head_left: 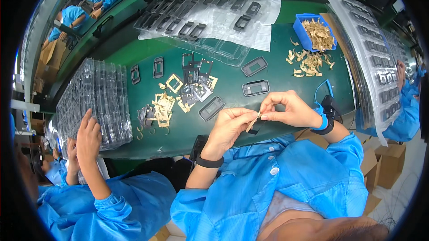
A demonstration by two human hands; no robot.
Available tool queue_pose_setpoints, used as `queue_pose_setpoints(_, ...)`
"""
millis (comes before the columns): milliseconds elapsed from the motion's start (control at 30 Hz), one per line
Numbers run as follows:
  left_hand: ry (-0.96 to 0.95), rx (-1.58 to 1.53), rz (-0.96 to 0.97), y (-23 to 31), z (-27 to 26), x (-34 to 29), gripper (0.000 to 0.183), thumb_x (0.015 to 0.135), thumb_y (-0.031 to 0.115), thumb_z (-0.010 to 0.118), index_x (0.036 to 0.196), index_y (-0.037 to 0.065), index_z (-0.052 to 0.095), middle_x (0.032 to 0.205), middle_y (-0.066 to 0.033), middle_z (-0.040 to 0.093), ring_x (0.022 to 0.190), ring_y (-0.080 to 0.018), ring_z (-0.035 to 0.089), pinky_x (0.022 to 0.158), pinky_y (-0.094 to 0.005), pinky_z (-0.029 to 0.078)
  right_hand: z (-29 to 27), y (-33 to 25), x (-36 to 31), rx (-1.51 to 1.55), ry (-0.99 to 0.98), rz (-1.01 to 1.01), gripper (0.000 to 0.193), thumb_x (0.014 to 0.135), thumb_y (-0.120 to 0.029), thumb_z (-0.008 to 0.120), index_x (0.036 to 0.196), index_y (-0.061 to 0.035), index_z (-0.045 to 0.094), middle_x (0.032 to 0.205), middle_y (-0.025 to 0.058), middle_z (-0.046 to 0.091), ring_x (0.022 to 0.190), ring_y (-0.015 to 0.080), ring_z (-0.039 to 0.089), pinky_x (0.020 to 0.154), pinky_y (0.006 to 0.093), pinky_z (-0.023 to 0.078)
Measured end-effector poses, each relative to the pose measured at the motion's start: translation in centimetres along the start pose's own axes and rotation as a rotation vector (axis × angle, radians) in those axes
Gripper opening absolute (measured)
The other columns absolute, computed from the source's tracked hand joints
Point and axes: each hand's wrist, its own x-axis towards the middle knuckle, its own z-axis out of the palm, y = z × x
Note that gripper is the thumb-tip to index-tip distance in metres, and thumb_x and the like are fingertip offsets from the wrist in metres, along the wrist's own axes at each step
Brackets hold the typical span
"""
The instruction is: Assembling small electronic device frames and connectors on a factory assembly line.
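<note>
Left hand (227,127): thumb and forefinger pinched on a thin tan strip (251,125), over the table's near edge.
Right hand (289,108): fingertips at the strip's upper end; cannot tell whether they grip it or only touch.
Dark piece (256,128): just below the fingertips; what holds it cannot be told.
Wrists: black band (209,162) on the left, blue strap (320,118) on the right.
Nearest frame (212,108): dark, flat on the green table (281,69), beside the left hand; two more lie beyond toward the far edge.
Dark cards (196,78): heaped left of middle, tan frames (164,108) piled nearer the near edge.
Blue bin (300,34): by the far right corner, filled with tan scraps (321,37); more scraps lie before it.
Clear tray (225,54): along the far edge, dark frames in it.
Tray stack (96,100): at the left edge, a co-worker's hand (88,137) before it.
</note>
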Motion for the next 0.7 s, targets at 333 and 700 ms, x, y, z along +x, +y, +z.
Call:
queue_pose_setpoints(333, 0.000, -0.091, -0.057, -0.6, 0.3, 0.3, 0.014, 0.091, 0.008, 0.070, 0.093, -0.006, 0.073, 0.084, -0.0098, 0.070, 0.072, -0.0128, 0.064, 0.065, -0.0255, 0.052, -0.8, -0.7, 0.6, -0.778, -0.043, -0.630, 0.019, 0.076, -0.009, 0.072, 0.094, -0.0086, 0.067, 0.093, 0.0014, 0.065, 0.083, 0.0191, 0.063, 0.067, 0.0327, 0.048)
queue_pose_setpoints(700, -0.021, -0.136, -0.073, -2.2, 0.0, 1.0, 0.013, 0.091, 0.008, 0.071, 0.088, -0.004, 0.073, 0.084, -0.0102, 0.071, 0.072, -0.0129, 0.064, 0.067, -0.0251, 0.052, -0.7, -0.4, -0.1, -0.900, -0.055, -0.677, 0.024, 0.074, -0.011, 0.066, 0.096, -0.0025, 0.065, 0.094, 0.0074, 0.062, 0.085, 0.0215, 0.062, 0.069, 0.0327, 0.051)
